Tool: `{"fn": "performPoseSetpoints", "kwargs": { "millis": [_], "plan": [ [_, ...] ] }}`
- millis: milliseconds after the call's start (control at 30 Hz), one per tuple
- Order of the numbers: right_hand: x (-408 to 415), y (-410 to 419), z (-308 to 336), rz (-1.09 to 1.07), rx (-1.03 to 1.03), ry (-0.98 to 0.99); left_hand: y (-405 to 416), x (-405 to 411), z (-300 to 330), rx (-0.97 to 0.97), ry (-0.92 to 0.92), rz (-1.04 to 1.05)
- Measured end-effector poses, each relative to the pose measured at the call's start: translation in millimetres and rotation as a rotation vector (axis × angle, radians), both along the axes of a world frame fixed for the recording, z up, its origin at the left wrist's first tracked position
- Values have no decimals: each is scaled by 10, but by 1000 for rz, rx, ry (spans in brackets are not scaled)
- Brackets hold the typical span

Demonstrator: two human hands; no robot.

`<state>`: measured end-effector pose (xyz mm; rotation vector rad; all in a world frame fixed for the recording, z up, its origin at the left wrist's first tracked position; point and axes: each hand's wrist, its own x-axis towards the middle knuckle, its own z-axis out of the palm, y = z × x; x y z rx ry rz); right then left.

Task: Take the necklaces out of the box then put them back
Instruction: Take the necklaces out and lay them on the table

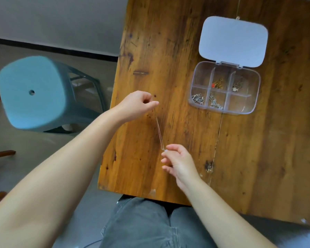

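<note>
A thin silver necklace (159, 130) is stretched taut between my two hands above the wooden table (177, 51). My left hand (138, 104) pinches its far end, and my right hand (179, 161) pinches its near end with the other fingers spread. To the right, the clear plastic box (256, 97) lies with its white lid (233, 41) folded back. It has several compartments. Silver chains (198, 98) lie in the front left and front middle cells, a gold necklace with a red charm (217, 83) in the back middle, and a darker necklace (237, 85) in the back right.
A blue plastic stool (34, 92) stands on the floor left of the table. The table's near edge is just beyond my lap, and its left edge runs close to my left hand. A crack in the wood runs down from under the box.
</note>
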<state>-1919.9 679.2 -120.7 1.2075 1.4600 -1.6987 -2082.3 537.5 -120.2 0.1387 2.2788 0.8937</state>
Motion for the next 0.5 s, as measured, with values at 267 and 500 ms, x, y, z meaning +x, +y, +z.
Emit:
{"fn": "performPoseSetpoints", "kwargs": {
  "millis": [267, 500],
  "plan": [
    [261, -396, -158, 525, 363, 152, 149, 103, -242, -227, 456, -568],
    [86, -244, -97, 918, 525, 206, 178, 178, -300, -333, 557, -569]
  ]
}}
